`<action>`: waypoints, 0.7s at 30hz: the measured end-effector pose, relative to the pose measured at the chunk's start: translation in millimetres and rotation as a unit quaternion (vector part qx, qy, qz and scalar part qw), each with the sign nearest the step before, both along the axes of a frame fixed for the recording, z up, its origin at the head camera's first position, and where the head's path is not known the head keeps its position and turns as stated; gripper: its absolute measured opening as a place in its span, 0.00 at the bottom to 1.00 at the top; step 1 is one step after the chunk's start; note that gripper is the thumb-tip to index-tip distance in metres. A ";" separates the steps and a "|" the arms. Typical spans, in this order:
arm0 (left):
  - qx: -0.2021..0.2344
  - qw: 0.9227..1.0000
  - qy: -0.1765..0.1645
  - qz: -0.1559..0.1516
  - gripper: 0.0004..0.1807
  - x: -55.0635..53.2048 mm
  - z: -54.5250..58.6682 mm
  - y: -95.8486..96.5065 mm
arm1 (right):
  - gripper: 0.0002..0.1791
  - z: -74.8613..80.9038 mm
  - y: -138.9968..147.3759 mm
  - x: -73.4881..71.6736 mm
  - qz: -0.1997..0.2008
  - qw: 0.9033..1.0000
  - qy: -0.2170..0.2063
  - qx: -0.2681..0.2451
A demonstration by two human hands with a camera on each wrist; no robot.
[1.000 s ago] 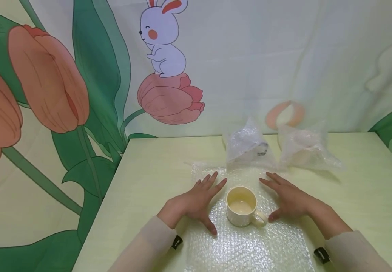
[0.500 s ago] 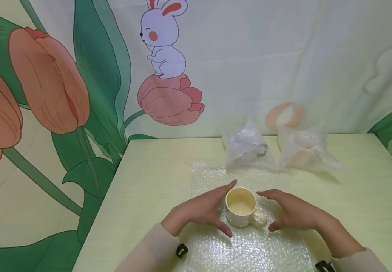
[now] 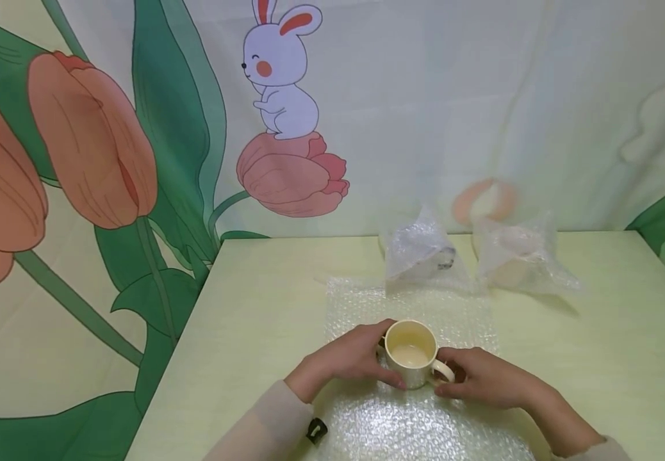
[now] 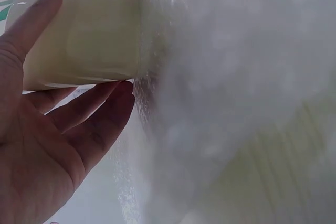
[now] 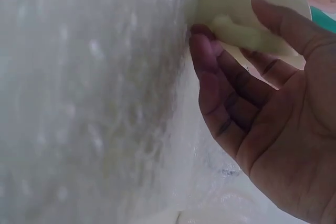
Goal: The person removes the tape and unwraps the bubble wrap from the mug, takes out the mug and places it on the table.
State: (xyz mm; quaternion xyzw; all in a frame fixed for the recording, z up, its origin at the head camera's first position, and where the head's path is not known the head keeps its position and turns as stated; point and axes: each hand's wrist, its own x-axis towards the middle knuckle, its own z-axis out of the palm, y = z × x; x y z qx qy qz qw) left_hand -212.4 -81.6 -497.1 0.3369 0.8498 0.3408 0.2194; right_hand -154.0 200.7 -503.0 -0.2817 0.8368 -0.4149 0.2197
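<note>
A pale yellow mug [image 3: 412, 358] stands upright on a sheet of bubble wrap [image 3: 367, 422], its handle [image 3: 443, 371] pointing right in the head view. My left hand [image 3: 355, 357] grips the mug's left side, thumb in front and fingers behind. In the left wrist view, the thumb lies across the wall near the rim, and fingertips [image 4: 124, 90] touch the other side close to the base. Around the handle, my right hand [image 3: 485, 379] has its thumb and curled fingers; the right wrist view shows the thumb [image 5: 273, 14] over the mug's side.
Two bundles in bubble wrap stand at the table's back: a left one [image 3: 421, 256] with a dark print showing and a right one [image 3: 519, 256]. The pale table [image 3: 263, 301] meets a curtain [image 3: 425, 115] printed with tulips and a rabbit.
Both hands have moved inward from either side of the mug. The left now holds its wall and the right its handle side. The mug has stayed in about the same place.
</note>
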 end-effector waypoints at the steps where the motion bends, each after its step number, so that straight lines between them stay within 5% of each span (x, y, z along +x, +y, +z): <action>1: -0.001 1.000 -0.004 0.003 0.49 0.1 -0.3 0.3 | 0.13 -0.2 -1.2 0.5 0.002 1.000 0.006 0.000; 21: 0.001 0.999 -0.009 0.031 0.45 0.9 -3.2 -0.1 | 0.04 2.0 -2.2 3.5 -0.023 0.999 0.015 0.016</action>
